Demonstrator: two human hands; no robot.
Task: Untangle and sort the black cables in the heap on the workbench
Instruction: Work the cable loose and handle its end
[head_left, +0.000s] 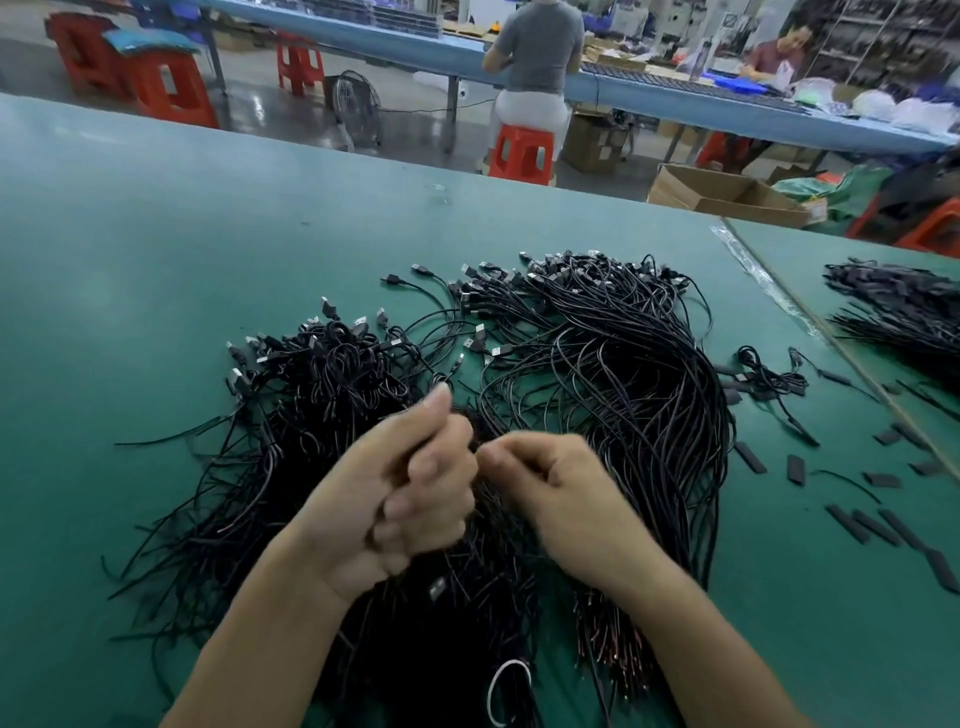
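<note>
Green tabletop carries a sprawling heap of black cables at its middle, with short black sleeve pieces scattered to the right. Over the heap's near side the left hand clamps its fingers round a bunch of cables. The right hand has its fingers bunched just beside it, too blurred to tell whether they hold a strand.

**Two bare arms**

From my screen I see the left hand and the right hand, both bare. The left forearm and right forearm are bare down to the bottom edge. The fingers look slim. One nail looks plain and rounded.
</note>
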